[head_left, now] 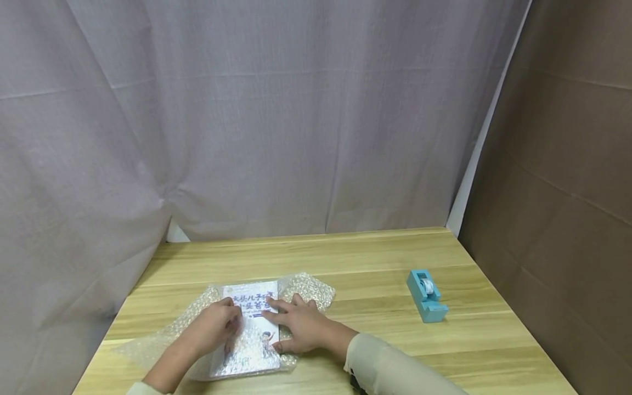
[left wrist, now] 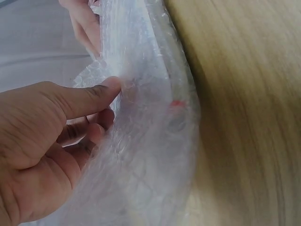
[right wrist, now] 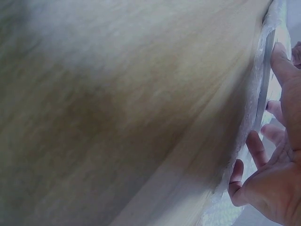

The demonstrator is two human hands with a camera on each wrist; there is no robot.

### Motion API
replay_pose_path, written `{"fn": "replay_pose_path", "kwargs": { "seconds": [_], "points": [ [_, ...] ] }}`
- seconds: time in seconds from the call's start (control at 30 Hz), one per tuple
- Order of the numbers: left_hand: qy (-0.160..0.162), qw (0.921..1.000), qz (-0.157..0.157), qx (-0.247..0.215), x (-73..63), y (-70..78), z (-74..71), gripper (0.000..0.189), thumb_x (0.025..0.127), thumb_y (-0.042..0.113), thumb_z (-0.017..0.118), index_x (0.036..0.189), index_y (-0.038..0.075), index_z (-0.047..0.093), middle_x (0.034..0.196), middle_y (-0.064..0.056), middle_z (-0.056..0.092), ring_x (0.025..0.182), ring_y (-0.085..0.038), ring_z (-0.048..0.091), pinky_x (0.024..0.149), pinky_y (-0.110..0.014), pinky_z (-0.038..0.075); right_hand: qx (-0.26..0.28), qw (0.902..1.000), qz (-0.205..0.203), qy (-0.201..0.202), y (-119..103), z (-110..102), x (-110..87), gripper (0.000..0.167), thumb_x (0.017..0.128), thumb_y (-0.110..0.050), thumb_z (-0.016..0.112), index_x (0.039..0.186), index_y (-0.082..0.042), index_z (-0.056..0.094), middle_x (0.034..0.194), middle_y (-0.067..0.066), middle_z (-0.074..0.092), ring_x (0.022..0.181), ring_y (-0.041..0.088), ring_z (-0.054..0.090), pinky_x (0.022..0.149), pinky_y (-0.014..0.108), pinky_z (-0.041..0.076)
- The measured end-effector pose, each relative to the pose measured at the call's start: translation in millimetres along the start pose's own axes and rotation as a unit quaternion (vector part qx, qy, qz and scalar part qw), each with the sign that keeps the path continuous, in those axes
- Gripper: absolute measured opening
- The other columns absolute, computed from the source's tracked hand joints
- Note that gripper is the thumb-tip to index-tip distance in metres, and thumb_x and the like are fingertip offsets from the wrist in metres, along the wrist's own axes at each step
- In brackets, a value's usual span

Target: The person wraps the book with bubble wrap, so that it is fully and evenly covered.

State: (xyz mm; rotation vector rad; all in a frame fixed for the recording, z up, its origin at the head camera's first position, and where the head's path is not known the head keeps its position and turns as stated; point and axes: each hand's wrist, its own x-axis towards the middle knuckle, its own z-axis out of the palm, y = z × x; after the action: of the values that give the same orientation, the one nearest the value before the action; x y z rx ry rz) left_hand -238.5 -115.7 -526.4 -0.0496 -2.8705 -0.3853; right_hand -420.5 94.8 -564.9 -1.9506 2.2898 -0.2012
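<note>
A white book [head_left: 257,329] with blue lettering and small cartoon figures lies on a sheet of bubble wrap [head_left: 308,288], part of which covers it. My left hand [head_left: 212,326] is over the book's left side. In the left wrist view its thumb and curled fingers pinch the edge of the bubble wrap [left wrist: 141,155]. Spread across the right side of the book, my right hand [head_left: 298,323] rests with its fingertips on the cover. The right wrist view shows that hand [right wrist: 277,174] along the book's wrapped edge.
A blue tape dispenser [head_left: 427,296] holding a roll of clear tape stands on the right of the wooden table [head_left: 365,263]. Grey cloth [head_left: 257,120] hangs behind the table, and a brown cloth [head_left: 558,181] hangs on the right.
</note>
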Motion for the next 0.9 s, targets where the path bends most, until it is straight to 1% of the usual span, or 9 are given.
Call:
{"fn": "replay_pose_path", "kwargs": {
  "seconds": [0.1, 0.2, 0.4, 0.47, 0.57, 0.63, 0.7, 0.8, 0.9],
  "points": [
    [-0.009, 0.9999, -0.011, -0.005, 0.0, 0.6, 0.5, 0.022, 0.087, -0.01, 0.08, 0.088, 0.011, 0.075, 0.088, 0.003, 0.066, 0.075, -0.005, 0.061, 0.067, -0.02, 0.059, 0.001, 1.0, 0.0, 0.0, -1, -1, -0.4, 0.084, 0.099, -0.072, 0.067, 0.172, -0.046, 0.034, 0.184, -0.014, 0.024, 0.133, 0.021, 0.051, 0.101, 0.054, 0.055],
    [-0.012, 0.9992, -0.037, -0.01, 1.1, 0.9, 1.5, 0.022, 0.086, -0.008, 0.082, 0.094, 0.01, 0.074, 0.089, 0.003, 0.064, 0.076, -0.006, 0.06, 0.067, -0.021, 0.059, 0.002, 1.0, 0.002, 0.001, -1, -1, -0.7, 0.084, 0.099, -0.072, 0.067, 0.171, -0.046, 0.034, 0.184, -0.014, 0.025, 0.131, 0.021, 0.051, 0.101, 0.054, 0.055],
    [-0.018, 0.9954, -0.09, -0.028, 7.0, 3.7, 2.5, 0.044, 0.081, -0.009, 0.088, 0.117, 0.01, 0.069, 0.108, -0.005, 0.06, 0.079, -0.01, 0.06, 0.063, -0.022, 0.055, 0.0, 1.0, 0.005, 0.002, -1, -1, -0.2, 0.084, 0.098, -0.073, 0.068, 0.171, -0.047, 0.035, 0.183, -0.014, 0.026, 0.129, 0.019, 0.051, 0.101, 0.054, 0.055],
    [-0.021, 0.9956, -0.087, -0.027, 10.2, 4.1, 2.0, 0.05, 0.081, -0.01, 0.087, 0.124, 0.009, 0.07, 0.118, -0.008, 0.061, 0.082, -0.012, 0.062, 0.064, -0.022, 0.057, 0.0, 1.0, 0.007, 0.001, -1, -1, 0.1, 0.084, 0.098, -0.073, 0.068, 0.171, -0.047, 0.035, 0.183, -0.015, 0.026, 0.128, 0.018, 0.051, 0.1, 0.053, 0.055],
    [-0.027, 0.9975, -0.063, -0.02, 14.2, 2.2, 2.5, 0.053, 0.078, -0.017, 0.082, 0.125, 0.007, 0.075, 0.128, -0.01, 0.065, 0.094, -0.022, 0.071, 0.075, -0.032, 0.065, -0.001, 1.0, 0.007, 0.0, -1, -1, 0.2, 0.084, 0.098, -0.074, 0.068, 0.171, -0.047, 0.035, 0.183, -0.015, 0.026, 0.127, 0.018, 0.051, 0.1, 0.053, 0.055],
    [-0.033, 0.9981, -0.048, -0.018, 16.0, 0.1, 3.5, 0.053, 0.075, -0.02, 0.078, 0.12, 0.007, 0.078, 0.128, -0.011, 0.068, 0.104, -0.033, 0.072, 0.087, -0.045, 0.068, -0.001, 1.0, 0.005, 0.0, -1, -1, 0.2, 0.085, 0.098, -0.073, 0.068, 0.171, -0.048, 0.035, 0.183, -0.015, 0.026, 0.127, 0.017, 0.051, 0.1, 0.054, 0.056],
    [-0.033, 0.9984, -0.041, -0.023, 17.5, -2.7, 4.9, 0.052, 0.072, -0.021, 0.076, 0.114, 0.008, 0.08, 0.125, -0.012, 0.07, 0.11, -0.043, 0.071, 0.101, -0.063, 0.062, 0.0, 1.0, 0.004, 0.0, -1, 0, 0.1, 0.085, 0.098, -0.073, 0.069, 0.171, -0.047, 0.035, 0.184, -0.015, 0.025, 0.127, 0.017, 0.05, 0.1, 0.054, 0.056],
    [-0.019, 0.9992, -0.033, -0.014, 18.2, -10.3, 10.5, 0.051, 0.069, -0.016, 0.08, 0.111, 0.012, 0.081, 0.122, -0.009, 0.072, 0.111, -0.044, 0.067, 0.098, -0.073, 0.058, 0.008, 1.0, 0.001, -0.001, -1, 0, 0.1, 0.084, 0.098, -0.071, 0.07, 0.171, -0.047, 0.035, 0.184, -0.017, 0.023, 0.125, 0.015, 0.049, 0.097, 0.048, 0.053],
    [-0.014, 0.9992, -0.037, 0.004, 20.6, -10.6, 10.2, 0.049, 0.067, -0.011, 0.086, 0.107, 0.015, 0.082, 0.118, -0.005, 0.074, 0.111, -0.039, 0.065, 0.087, -0.07, 0.058, 0.017, 0.9999, -0.002, -0.001, -1, 0, 0.2, 0.084, 0.098, -0.07, 0.07, 0.171, -0.046, 0.035, 0.184, -0.02, 0.021, 0.123, 0.013, 0.047, 0.094, 0.043, 0.05]
  ]
}}
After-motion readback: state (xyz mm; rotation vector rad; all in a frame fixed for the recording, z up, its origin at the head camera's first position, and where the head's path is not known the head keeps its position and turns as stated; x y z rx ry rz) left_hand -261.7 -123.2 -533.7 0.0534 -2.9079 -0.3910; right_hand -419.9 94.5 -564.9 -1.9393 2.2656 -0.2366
